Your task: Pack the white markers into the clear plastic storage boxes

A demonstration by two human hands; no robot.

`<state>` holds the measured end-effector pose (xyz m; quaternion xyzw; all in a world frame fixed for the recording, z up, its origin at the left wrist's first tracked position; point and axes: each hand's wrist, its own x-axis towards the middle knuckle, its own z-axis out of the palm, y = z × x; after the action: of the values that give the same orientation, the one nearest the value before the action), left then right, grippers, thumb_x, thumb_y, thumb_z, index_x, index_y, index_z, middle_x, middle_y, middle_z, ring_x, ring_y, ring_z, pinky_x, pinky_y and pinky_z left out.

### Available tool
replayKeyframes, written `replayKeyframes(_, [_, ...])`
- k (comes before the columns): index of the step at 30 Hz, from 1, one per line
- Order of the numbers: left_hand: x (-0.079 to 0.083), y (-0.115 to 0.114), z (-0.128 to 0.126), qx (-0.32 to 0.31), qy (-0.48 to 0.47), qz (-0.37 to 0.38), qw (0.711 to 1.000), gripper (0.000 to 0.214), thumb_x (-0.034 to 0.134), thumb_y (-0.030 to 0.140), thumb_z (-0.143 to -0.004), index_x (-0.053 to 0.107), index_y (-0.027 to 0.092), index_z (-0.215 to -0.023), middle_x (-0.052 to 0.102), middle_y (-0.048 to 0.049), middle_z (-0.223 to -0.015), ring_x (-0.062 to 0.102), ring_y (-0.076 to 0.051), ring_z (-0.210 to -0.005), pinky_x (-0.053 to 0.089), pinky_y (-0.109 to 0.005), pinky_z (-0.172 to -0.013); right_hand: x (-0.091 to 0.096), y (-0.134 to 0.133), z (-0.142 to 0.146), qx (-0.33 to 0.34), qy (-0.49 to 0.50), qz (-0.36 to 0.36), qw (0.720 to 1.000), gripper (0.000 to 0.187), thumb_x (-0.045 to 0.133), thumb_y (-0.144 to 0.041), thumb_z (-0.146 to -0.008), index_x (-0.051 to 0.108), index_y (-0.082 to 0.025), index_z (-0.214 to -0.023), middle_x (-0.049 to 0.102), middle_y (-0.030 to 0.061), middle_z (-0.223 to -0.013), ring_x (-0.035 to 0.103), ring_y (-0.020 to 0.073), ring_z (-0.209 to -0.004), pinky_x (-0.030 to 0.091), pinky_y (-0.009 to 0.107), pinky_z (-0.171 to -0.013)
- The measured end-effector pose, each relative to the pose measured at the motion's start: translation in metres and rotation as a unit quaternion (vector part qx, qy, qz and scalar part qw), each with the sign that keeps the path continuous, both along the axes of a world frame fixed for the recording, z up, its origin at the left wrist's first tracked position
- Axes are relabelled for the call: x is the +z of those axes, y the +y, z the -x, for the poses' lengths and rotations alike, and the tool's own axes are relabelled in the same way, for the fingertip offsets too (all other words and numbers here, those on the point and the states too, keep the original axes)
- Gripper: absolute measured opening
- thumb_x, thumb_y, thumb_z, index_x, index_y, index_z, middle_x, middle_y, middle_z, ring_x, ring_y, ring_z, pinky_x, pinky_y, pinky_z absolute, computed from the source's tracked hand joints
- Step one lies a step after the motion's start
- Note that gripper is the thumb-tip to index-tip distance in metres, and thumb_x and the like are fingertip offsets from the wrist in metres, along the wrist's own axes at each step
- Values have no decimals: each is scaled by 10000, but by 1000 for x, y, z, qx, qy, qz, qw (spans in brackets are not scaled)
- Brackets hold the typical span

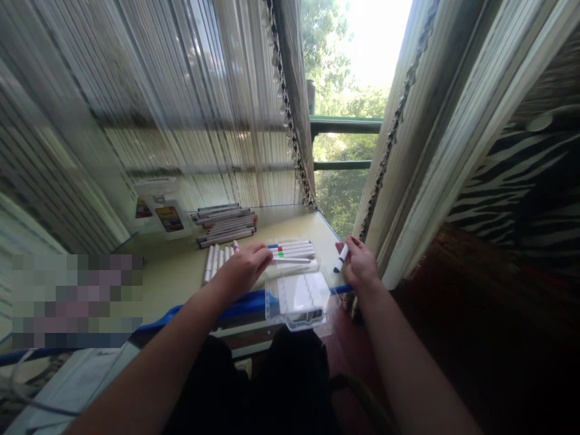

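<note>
My left hand (247,266) is closed, its fingertips pinched at the left end of a white marker (292,260) that points right. Under and behind this marker, several white markers (296,248) with blue, red and green bands lie in an open clear plastic case (272,308). The case's near half overhangs the table's front edge. To the right, my right hand (361,264) grips a white marker with a dark end (341,258), tilted downward. A row of white markers (212,263) lies just left of my left hand, partly hidden by it.
A pile of markers (226,225) lies at the back of the pale table (176,272). Clear packaging with a label (168,219) stands behind left. The table has a blue edge (167,317). Curtains (217,121) and an open window (344,109) are beyond.
</note>
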<state>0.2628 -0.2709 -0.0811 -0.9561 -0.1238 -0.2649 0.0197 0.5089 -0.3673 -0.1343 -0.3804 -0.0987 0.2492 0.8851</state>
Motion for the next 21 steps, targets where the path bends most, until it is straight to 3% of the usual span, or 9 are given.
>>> replayKeyframes(3, [-10, -5, 8, -36, -72, 86, 993, 177, 445, 236, -899, 591, 157, -837, 595, -59, -849, 560, -136, -781, 456, -243, -714, 1, 1, 1, 5, 11, -7, 1000, 213, 729, -183, -689, 521, -188, -736, 544, -50, -696, 602, 63, -606, 607, 263, -721])
replayKeyframes(8, [-19, -6, 9, -74, -160, 126, 976, 122, 541, 235, -854, 625, 163, -802, 630, -45, -811, 595, -129, -754, 483, -238, -693, 2, 3, 1, 2, 27, -2, 1000, 217, 719, -175, -701, 505, -180, -737, 543, -67, -654, 597, 61, -569, 609, 252, -671])
replayKeyframes(12, [-24, -4, 6, -110, -126, 137, 976, 94, 566, 192, -833, 646, 162, -792, 653, -44, -801, 612, -124, -742, 493, -234, -694, 3, 0, 4, 8, 41, -9, 999, 167, 666, -111, -731, 512, -175, -739, 547, -67, -641, 595, 58, -569, 603, 236, -654])
replayKeyframes(21, [-25, -9, 7, -111, -112, 136, 978, 80, 595, 159, -795, 673, 154, -811, 658, -60, -813, 608, -133, -742, 500, -245, -692, 2, 2, 5, 4, 25, 2, 1000, 124, 634, -106, -743, 528, -170, -755, 551, -61, -688, 605, 68, -582, 605, 273, -689])
